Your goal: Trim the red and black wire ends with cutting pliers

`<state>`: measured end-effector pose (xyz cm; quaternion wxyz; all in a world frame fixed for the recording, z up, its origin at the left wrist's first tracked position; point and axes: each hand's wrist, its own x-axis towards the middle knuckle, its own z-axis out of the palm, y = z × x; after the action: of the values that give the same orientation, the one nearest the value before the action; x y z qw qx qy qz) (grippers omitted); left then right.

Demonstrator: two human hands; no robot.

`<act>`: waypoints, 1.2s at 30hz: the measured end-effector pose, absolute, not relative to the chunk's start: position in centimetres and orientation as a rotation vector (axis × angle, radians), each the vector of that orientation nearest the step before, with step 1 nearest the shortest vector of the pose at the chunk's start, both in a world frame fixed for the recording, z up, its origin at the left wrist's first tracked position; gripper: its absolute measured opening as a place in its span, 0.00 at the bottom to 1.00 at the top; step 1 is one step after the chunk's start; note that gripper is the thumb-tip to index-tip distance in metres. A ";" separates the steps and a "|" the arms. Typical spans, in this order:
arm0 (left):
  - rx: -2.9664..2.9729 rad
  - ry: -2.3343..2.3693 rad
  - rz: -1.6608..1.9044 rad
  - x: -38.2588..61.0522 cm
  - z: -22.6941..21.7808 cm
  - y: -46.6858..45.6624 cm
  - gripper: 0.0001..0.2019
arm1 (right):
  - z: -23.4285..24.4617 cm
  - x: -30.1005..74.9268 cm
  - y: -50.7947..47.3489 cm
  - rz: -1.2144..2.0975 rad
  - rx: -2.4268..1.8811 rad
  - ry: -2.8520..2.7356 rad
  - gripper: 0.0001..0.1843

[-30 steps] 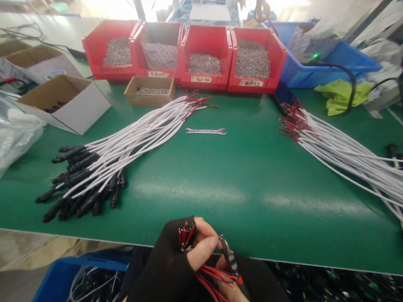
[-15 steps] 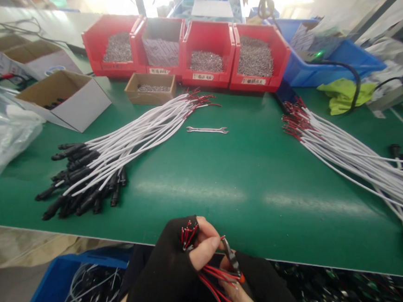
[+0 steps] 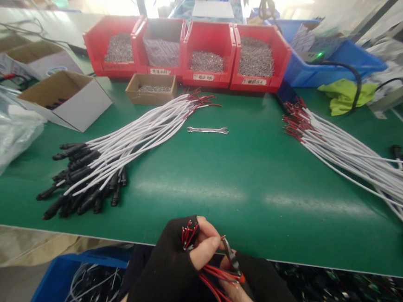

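My left hand (image 3: 179,261), in a black fingerless glove, is closed around a bundle of thin red and black wires (image 3: 188,233) just below the table's front edge. My right hand (image 3: 242,289), also gloved, grips small pliers with orange handles (image 3: 231,260), whose jaws meet a wire end by my left thumb. More red wire tails (image 3: 215,284) trail between the two hands.
On the green table (image 3: 220,180) lie a bundle of white cables with black connectors (image 3: 110,158), another white cable bundle (image 3: 355,154) at right, and a small wrench (image 3: 207,130). Red bins of small metal parts (image 3: 205,53), cardboard boxes (image 3: 66,98), a plastic bag (image 3: 4,131) and a blue crate (image 3: 327,63) line the back and left.
The view has shifted very slightly. Both hands stay almost in place with the wires and pliers.
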<state>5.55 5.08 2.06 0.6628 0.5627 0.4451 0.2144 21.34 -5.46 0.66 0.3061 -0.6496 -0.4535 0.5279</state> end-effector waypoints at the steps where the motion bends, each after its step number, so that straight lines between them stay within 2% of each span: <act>1: 1.274 1.006 0.488 5.6 2.1 5.1 0.09 | 0.3 21.2 -5.6 1.402 -1.720 -1.195 0.17; 5: 1.264 0.997 0.488 5.7 2.2 5.1 0.09 | -0.4 20.6 -5.7 1.430 -1.709 -1.177 0.20; 10: 1.275 0.998 0.488 5.7 2.4 5.2 0.09 | 0.8 20.8 -5.4 1.431 -1.679 -1.093 0.17; 15: 1.258 1.000 0.471 5.7 2.4 5.1 0.09 | 1.5 20.2 -4.7 1.457 -1.676 -1.078 0.21; 28: 1.304 1.023 0.420 5.3 1.9 5.0 0.11 | 2.7 21.6 -4.5 1.454 -1.682 -1.072 0.13; 36: 1.302 1.010 0.442 5.4 2.1 5.2 0.10 | 2.0 21.4 -5.1 1.425 -1.646 -1.081 0.15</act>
<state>5.42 5.23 2.11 0.6578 0.5748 0.4458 0.1952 21.35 -5.07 2.03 0.3479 -0.6349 -0.4171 0.5495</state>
